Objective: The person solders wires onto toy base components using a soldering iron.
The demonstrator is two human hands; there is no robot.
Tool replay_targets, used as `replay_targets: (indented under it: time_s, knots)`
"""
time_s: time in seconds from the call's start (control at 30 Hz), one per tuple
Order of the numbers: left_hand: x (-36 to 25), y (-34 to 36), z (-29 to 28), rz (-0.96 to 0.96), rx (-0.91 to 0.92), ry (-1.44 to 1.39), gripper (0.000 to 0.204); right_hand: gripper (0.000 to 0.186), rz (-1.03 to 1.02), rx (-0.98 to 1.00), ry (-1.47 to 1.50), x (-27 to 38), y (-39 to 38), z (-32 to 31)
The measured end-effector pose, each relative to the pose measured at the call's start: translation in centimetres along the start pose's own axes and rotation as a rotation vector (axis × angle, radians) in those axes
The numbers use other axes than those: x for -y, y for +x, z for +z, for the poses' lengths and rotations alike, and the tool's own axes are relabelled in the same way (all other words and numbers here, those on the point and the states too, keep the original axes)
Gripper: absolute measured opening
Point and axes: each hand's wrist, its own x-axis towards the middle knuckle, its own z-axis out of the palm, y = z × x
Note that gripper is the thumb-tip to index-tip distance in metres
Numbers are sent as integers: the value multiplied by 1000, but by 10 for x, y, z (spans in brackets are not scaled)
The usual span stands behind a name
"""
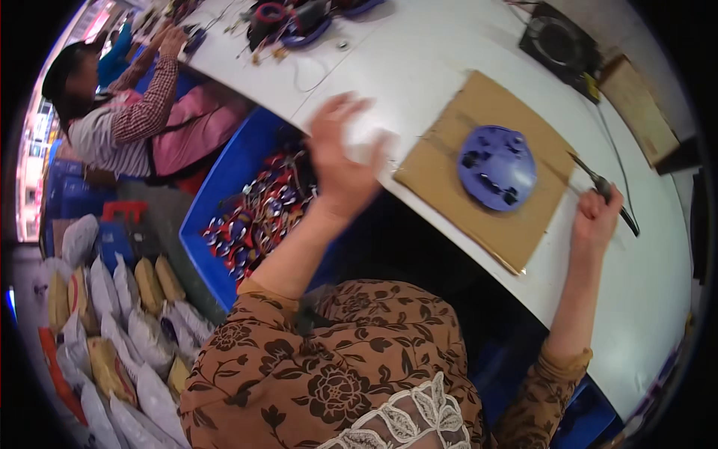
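Note:
A round purple plastic part (497, 169) with black pieces on it lies on a brown cardboard sheet (434, 176) on the white table. My right hand (596, 217), to the right of the cardboard, is closed around a soldering iron (600, 184). The iron's thin tip points up and left, toward the cardboard, apart from the purple part. My left hand (345, 153) is raised near the table's edge, left of the cardboard. Its fingers are spread and slightly blurred, and I see nothing in them.
A blue bin (203, 196) full of small red, purple and metal parts stands below my left forearm. A black fan-like box (559, 41) with a cord is at the table's back. More wired parts (288, 22) lie at far left. A co-worker (142, 120) sits left; packed bags (112, 359) cover the floor.

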Motion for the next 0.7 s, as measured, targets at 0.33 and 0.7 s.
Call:
replay_targets:
  time_s: [0.33,0.7]
  knots:
    - [225,-152,-144,-773,136,375,19,30,115,67,-3,1,15,-23]
    - [178,-235,-157,-433,1492,521,22,30,93,38,-117,11,16,-11]
